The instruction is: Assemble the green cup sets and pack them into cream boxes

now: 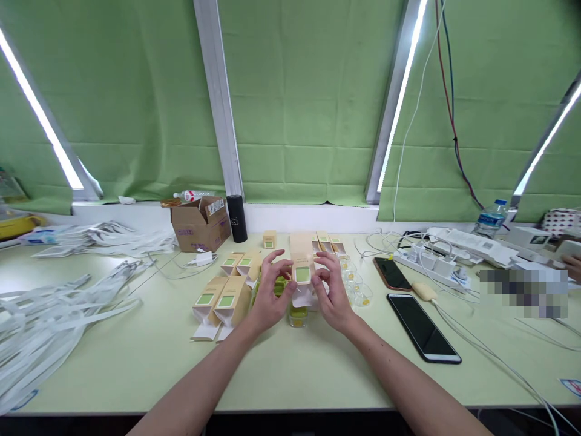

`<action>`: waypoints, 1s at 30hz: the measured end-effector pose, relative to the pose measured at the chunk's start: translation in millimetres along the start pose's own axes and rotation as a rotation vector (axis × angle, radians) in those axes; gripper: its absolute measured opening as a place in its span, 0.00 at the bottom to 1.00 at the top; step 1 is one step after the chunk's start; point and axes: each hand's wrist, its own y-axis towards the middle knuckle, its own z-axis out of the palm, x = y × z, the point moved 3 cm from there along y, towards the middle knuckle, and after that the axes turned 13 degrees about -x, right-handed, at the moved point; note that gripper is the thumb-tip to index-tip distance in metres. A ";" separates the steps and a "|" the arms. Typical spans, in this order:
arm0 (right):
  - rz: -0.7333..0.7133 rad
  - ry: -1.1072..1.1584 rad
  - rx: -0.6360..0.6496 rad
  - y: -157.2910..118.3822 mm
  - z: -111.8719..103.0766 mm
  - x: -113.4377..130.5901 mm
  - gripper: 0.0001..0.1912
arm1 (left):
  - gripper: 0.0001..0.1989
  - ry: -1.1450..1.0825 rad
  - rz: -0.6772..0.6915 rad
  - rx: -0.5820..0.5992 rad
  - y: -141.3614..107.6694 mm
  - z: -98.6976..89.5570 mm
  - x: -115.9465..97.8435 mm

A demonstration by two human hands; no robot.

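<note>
Between my two hands is a small tan cardboard box (pixel 302 264) with a green patch on its front and its white lower flap hanging open. My left hand (pixel 272 297) pinches its left edge, and my right hand (pixel 333 293) grips the right edge. Just below it on the table sits a small clear container (pixel 298 317) with yellow-green in it. More green items lie partly hidden behind my left fingers. To the left stand several similar boxes (pixel 232 300) with open flaps. Clear plastic pieces (pixel 358 289) with yellow spots lie right of my right hand.
A brown carton (pixel 202 224) and black cylinder (pixel 236 219) stand at the back left. White straps (pixel 68 321) spread over the left side. Two phones (pixel 424 328) (pixel 393 274), a power strip (pixel 431 266) and cables lie right. Another person's hand (pixel 572 266) shows far right.
</note>
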 end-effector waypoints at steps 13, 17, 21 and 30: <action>0.053 0.068 0.161 1.3 1.2 3.7 0.21 | 0.23 -0.108 -0.085 0.030 1.8 -7.7 -1.6; 0.068 0.103 0.190 1.9 2.2 3.8 0.20 | 0.24 -0.121 -0.113 0.010 1.6 -5.6 1.1; 0.097 0.122 0.180 1.3 2.0 3.4 0.20 | 0.22 -0.104 -0.127 -0.010 2.7 -4.1 0.1; 0.237 0.227 0.156 1.1 2.9 0.0 0.20 | 0.19 -0.096 -0.182 -0.029 4.0 -4.0 -0.6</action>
